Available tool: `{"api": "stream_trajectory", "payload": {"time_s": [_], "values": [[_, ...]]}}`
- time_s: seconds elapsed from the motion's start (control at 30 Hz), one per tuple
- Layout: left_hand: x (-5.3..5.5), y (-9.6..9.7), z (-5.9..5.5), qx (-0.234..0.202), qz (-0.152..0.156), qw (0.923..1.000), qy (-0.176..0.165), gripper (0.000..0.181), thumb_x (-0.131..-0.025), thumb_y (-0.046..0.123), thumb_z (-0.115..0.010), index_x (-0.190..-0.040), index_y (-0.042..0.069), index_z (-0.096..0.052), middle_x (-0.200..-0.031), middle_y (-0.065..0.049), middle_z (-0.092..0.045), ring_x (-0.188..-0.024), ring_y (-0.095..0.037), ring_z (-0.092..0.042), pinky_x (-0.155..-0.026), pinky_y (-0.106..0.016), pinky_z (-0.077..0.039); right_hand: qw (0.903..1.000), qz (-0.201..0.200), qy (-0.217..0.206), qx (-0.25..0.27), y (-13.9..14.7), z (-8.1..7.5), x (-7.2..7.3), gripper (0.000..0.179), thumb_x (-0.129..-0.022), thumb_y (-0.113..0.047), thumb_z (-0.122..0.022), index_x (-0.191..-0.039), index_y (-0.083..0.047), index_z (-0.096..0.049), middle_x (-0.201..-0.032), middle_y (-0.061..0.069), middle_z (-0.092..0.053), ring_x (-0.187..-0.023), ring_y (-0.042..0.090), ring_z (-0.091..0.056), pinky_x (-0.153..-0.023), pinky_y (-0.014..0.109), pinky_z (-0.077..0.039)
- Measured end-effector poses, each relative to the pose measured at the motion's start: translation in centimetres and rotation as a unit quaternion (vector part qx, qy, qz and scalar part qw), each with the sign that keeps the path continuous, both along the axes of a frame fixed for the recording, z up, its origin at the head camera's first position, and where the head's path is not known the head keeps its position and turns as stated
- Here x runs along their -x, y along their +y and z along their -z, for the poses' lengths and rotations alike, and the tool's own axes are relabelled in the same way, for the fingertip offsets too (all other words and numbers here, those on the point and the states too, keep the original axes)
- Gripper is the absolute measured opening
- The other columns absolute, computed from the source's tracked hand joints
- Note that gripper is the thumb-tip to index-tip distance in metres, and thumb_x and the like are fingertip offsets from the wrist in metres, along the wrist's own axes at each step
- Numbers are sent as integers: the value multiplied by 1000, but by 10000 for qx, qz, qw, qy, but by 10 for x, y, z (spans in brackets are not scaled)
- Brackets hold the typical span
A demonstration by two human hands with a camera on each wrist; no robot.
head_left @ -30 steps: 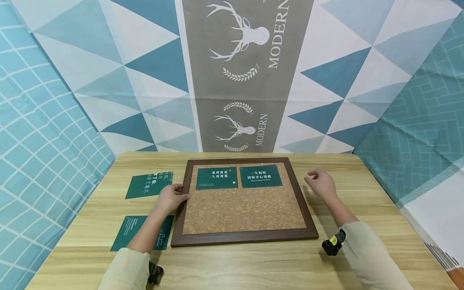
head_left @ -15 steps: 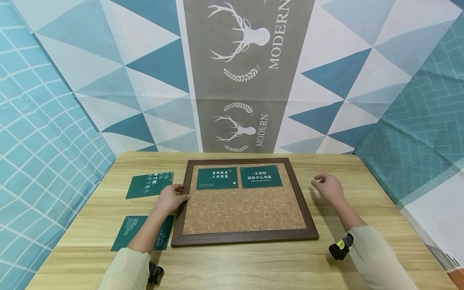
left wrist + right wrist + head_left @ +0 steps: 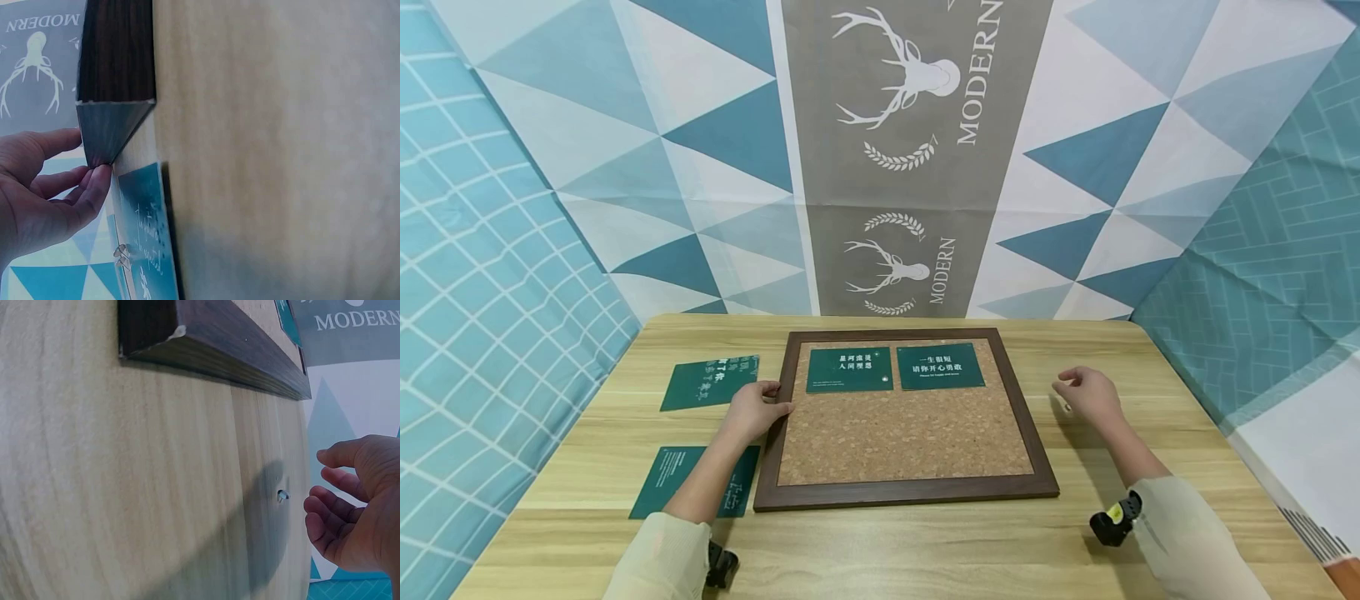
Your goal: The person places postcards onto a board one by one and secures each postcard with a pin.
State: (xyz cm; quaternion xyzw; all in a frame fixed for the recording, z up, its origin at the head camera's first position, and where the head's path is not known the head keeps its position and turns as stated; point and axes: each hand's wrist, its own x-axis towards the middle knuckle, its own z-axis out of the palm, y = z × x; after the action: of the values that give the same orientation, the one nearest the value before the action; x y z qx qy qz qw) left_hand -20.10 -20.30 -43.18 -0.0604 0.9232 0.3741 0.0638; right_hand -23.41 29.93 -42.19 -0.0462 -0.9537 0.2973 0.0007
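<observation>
A cork board [image 3: 902, 437] with a dark brown frame lies on the table. Two green cards, a left one [image 3: 850, 369] and a right one [image 3: 941, 367], sit side by side along its upper part. My left hand [image 3: 756, 412] holds the frame's left side between thumb and fingers; the left wrist view shows the fingertips against the frame [image 3: 117, 50]. To the right of the board, my right hand [image 3: 1092, 397] hovers with loosely curled fingers, nothing visible in them. Below it a tiny pale object [image 3: 282, 495], possibly a pushpin, lies on the table.
Left of the board are two more green cards, an upper one [image 3: 700, 385] and a lower one [image 3: 673, 475] partly under my left forearm. Small clear pieces [image 3: 122, 253] show by a card in the left wrist view. A patterned cloth [image 3: 895, 167] hangs behind the table.
My right hand has moved right and a little toward me, away from the board. A tiny pale object now shows beneath it. The left hand, board and cards have stayed put.
</observation>
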Motion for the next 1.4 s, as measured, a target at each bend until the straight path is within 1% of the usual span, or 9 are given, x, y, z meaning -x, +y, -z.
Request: {"api": "stream_trajectory", "payload": {"time_s": [0.1, 0.23, 0.33, 0.5, 0.6, 0.83, 1.07, 1.4], "values": [[0, 1, -1, -27, -5, 10000, -41, 56, -90, 19, -61, -136, -7, -42, -133, -27, -48, -117, -40, -51, -86, -45, -51, 10000, -30, -38, 21, 2, 1, -3, 36, -94, -20, -52, -114, 9, -57, -103, 28, -59, -81, 30, -60, -61, 34, -47], [-1, 1, -2, -36, -21, 10000, -47, 56, -90, 19, -61, -136, -7, -42, -133, -27, -48, -117, -39, -51, -86, -45, -51, 9999, 0, -104, 39, 4, 3, -5, 36, -93, -20, -52, -115, 9, -57, -103, 28, -59, -78, 27, -59, -58, 31, -45], [-1, 1, -2, -50, -19, 10000, -26, 55, -90, 19, -61, -136, -7, -42, -133, -27, -48, -116, -40, -52, -85, -45, -52, 9999, 21, -131, 12, 6, 3, -6, 36, -93, -20, -52, -115, 8, -57, -103, 27, -60, -79, 27, -59, -59, 30, -45], [-1, 1, -3, -42, 9, 10000, 6, 55, -91, 19, -61, -135, -8, -42, -132, -28, -48, -115, -40, -52, -84, -45, -52, 9999, -7, -118, -36, 9, 4, -8, 36, -92, -20, -53, -112, 9, -58, -103, 28, -60, -87, 34, -59, -66, 37, -48], [-1, 2, -3, -40, 18, 10000, 14, 55, -91, 19, -61, -135, -8, -42, -132, -29, -48, -115, -41, -52, -84, -45, -52, 9998, -20, -165, -63, 11, 4, -9, 35, -92, -20, -54, -110, 10, -59, -103, 28, -60, -89, 36, -58, -69, 40, -48], [-1, 2, -2, -42, -15, 10000, 2, 55, -90, 19, -61, -135, -8, -42, -132, -28, -48, -115, -41, -52, -84, -45, -52, 9995, -78, -315, -51, 15, 5, -12, 34, -90, -20, -57, -107, 9, -61, -101, 27, -60, -88, 34, -58, -68, 40, -48], [-1, 2, -1, -34, -30, 10000, 18, 56, -91, 19, -61, -136, -8, -42, -133, -29, -47, -116, -41, -51, -84, -45, -52, 9992, -121, -301, -218, 19, 10, -13, 34, -89, -21, -58, -106, 9, -62, -101, 27, -62, -87, 34, -59, -69, 41, -49], [0, 2, 0, -23, -69, 10000, 21, 56, -91, 19, -61, -136, -7, -42, -133, -28, -48, -117, -41, -52, -86, -46, -52, 9990, -191, -260, -325, 22, 14, -14, 30, -89, -19, -58, -101, 8, -65, -94, 22, -64, -80, 28, -59, -65, 38, -48]]}}
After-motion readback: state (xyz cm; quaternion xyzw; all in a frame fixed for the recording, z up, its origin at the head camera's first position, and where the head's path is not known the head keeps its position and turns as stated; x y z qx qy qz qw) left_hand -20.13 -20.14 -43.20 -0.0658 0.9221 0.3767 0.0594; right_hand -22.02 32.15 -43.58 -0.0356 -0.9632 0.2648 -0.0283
